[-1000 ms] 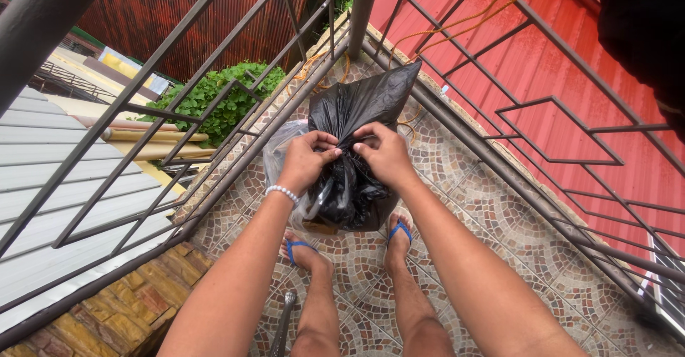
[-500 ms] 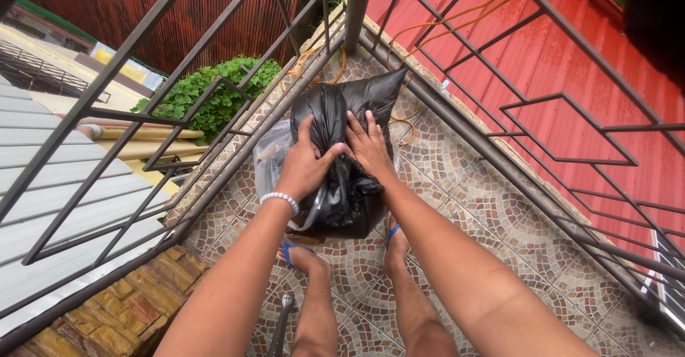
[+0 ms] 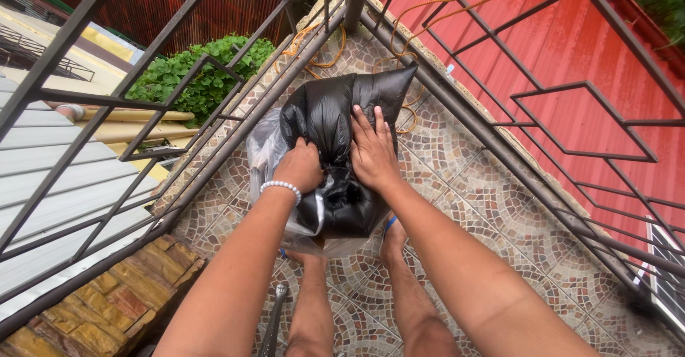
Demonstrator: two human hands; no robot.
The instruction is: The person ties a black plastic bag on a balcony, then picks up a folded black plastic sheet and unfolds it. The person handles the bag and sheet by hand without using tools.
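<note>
Your left hand point(image 3: 300, 166) is closed into a fist around the gathered plastic on the left side of the full black plastic rubbish bag point(image 3: 335, 185), a white bead bracelet point(image 3: 280, 186) round that wrist. Your right hand point(image 3: 371, 153) lies open and flat on the front of the same bag, fingers spread and pointing up, pressing rather than gripping. The bag stands on the patterned mosaic tile floor point(image 3: 457, 185) just in front of your feet, its loose top flopping away from you toward the corner.

Tucked against the bag's left side is a crumpled clear plastic bag point(image 3: 264, 150), touching it and partly under your left wrist. Beyond that, the dark metal railing point(image 3: 214, 114) closes in on both sides and meets at a post ahead; an orange cord point(image 3: 321, 50) trails on the floor near the corner.

What could go wrong, as I judge it: only one hand has a real hold, so if you lift now the load hangs from one bunch of thin film, which may stretch or tear. Pressing down with the flat palm could push air and contents out of the unsealed top. The clear bag could be caught up in your grip. The bag also sits near the railing bars, where the plastic could snag.
</note>
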